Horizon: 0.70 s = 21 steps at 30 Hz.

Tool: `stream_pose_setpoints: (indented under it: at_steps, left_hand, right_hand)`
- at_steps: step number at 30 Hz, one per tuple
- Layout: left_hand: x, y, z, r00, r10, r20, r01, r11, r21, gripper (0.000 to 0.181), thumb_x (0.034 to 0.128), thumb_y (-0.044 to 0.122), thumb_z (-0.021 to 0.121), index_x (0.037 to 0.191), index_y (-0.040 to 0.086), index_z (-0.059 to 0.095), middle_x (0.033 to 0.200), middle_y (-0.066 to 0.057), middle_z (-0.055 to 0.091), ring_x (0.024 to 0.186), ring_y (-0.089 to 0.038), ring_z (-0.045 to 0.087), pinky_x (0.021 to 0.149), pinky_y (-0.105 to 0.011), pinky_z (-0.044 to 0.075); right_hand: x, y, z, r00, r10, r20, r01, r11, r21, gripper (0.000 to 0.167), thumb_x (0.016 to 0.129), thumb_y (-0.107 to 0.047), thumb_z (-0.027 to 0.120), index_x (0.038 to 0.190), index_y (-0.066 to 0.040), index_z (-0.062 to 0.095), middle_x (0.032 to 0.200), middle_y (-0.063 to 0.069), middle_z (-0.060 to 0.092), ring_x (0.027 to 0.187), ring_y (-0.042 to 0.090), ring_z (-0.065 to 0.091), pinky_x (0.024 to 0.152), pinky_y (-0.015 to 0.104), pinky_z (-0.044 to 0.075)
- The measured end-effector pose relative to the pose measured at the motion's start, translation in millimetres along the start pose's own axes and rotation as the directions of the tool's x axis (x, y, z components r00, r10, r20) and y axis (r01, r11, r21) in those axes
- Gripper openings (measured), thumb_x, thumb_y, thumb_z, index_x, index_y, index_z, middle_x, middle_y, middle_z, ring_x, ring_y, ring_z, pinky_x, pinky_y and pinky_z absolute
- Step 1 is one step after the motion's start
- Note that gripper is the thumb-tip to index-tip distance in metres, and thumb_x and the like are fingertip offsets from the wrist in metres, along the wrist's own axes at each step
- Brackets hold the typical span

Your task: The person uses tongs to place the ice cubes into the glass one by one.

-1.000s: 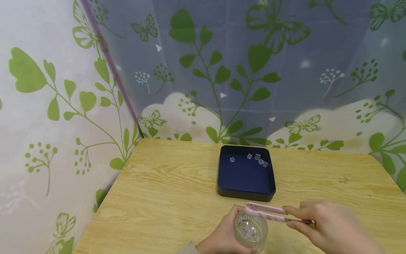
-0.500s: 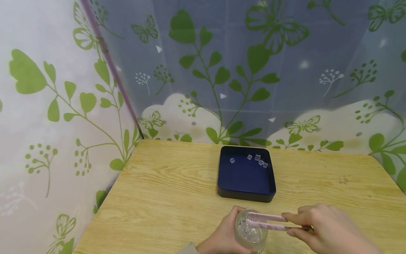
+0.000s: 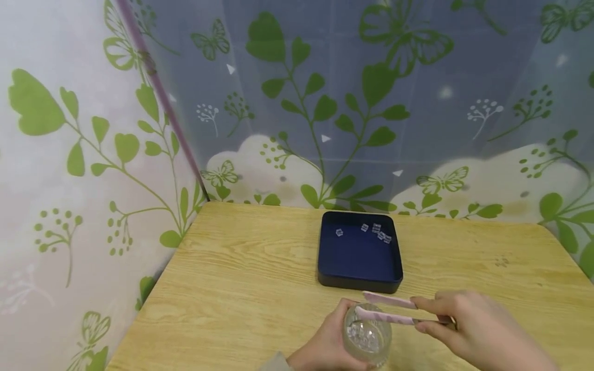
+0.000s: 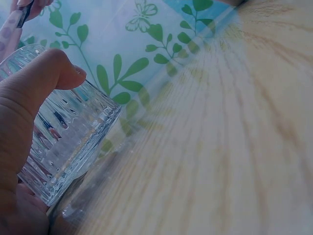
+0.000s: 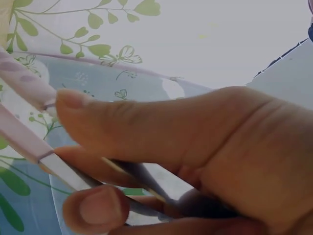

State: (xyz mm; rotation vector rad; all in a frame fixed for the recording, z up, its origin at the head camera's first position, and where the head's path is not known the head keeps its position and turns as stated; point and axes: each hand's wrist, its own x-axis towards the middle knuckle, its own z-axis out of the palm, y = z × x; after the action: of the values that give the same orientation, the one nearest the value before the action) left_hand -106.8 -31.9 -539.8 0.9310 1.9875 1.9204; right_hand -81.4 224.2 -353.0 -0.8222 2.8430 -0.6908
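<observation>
My left hand [image 3: 327,342] grips a ribbed clear glass [image 3: 378,337] from its left side, with clear pieces [image 3: 362,335] lying in the bottom. In the left wrist view the thumb lies over the side of the glass [image 4: 63,142]. My right hand [image 3: 478,322] holds pink-tipped metal tongs [image 3: 390,317] between thumb and fingers. The two tong arms stand apart, one over the glass mouth and the other beyond its far rim, with nothing seen between them. The right wrist view shows the fingers round the metal part of the tongs [image 5: 24,134].
Behind the glass, a dark blue square tray [image 3: 359,284] holds several small clear cubes [image 3: 377,228], mostly near its back right corner. The wood-grain table [image 3: 241,268] meets patterned curtains [image 3: 306,123] at the back and left.
Half a second ago the tong tips were lower, in the glass mouth, and closer together; they are now raised and spread. The left hand and glass have hardly moved.
</observation>
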Motion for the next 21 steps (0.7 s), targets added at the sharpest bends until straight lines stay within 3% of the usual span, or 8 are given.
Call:
stream_pose_setpoints:
  at_steps: [4, 10, 21]
  left_hand:
    - [-0.1, -0.4, 0.5, 1.000, 0.000, -0.018, 0.000, 0.999, 0.040, 0.084, 0.0603, -0.001, 0.091, 0.126, 0.015, 0.041, 0.126, 0.000, 0.059, 0.111, -0.012, 0.060, 0.094, -0.030, 0.051]
    - [0.0, 0.1, -0.5, 1.000, -0.001, -0.017, 0.001, 1.000, 0.031, 0.084, 0.0611, -0.001, 0.091, 0.128, 0.014, 0.041, 0.129, 0.001, 0.058, 0.114, -0.013, 0.059, 0.097, -0.030, 0.050]
    - [1.2, -0.4, -2.2, 0.996, 0.087, -0.013, -0.085, 0.993, 0.080, 0.088, 0.0581, -0.002, 0.092, 0.128, 0.010, 0.041, 0.130, -0.004, 0.058, 0.115, -0.015, 0.058, 0.096, -0.032, 0.051]
  right_hand:
    - [4.6, -3.4, 0.6, 0.994, 0.054, -0.098, -0.054, 0.999, 0.000, 0.037, 0.090, -0.030, 0.073, 0.119, -0.007, 0.072, 0.060, -0.019, 0.040, 0.050, -0.001, 0.031, 0.044, 0.021, 0.032]
    - [14.2, -5.9, 0.5, 0.967, 0.086, -0.239, -0.093, 0.995, -0.021, 0.035, 0.088, -0.027, 0.075, 0.119, -0.010, 0.073, 0.058, -0.018, 0.038, 0.048, 0.000, 0.028, 0.044, 0.022, 0.030]
    - [39.8, 5.5, 7.7, 0.927, 0.127, -0.352, -0.120, 0.992, 0.041, 0.040, 0.089, -0.025, 0.075, 0.123, -0.005, 0.070, 0.063, -0.011, 0.048, 0.046, 0.003, 0.027, 0.044, 0.024, 0.028]
